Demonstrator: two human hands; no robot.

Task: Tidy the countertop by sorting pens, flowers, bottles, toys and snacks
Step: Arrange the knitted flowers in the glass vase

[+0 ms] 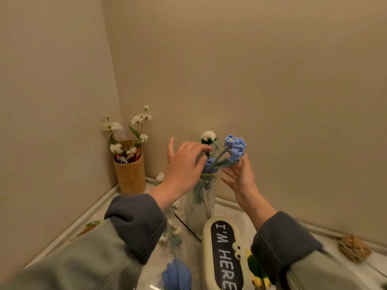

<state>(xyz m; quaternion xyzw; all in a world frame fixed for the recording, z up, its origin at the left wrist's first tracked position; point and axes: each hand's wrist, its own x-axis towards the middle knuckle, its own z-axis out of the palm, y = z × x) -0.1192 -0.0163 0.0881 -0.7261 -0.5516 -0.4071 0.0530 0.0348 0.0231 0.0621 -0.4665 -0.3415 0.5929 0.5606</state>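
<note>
A clear textured glass vase (202, 197) stands on the countertop near the back wall. It holds crocheted flowers: a white one (208, 136), a blue cluster (235, 147) and a blue tulip bud (209, 164). My left hand (184, 164) reaches over the vase mouth, its fingertips on the white flower's stem. My right hand (240, 176) is spread beside the blue cluster, fingertips touching its stems. Another blue crocheted flower (177, 275) lies on the counter near me.
A tan cylinder holder (130, 174) with red pencils and white daisies stands in the corner. A cream case reading "I'M HERE" (222, 254) lies in front of the vase. A yellow-green crocheted flower (257, 271), loose white flowers (173, 229) and a brown item (354, 248) lie around.
</note>
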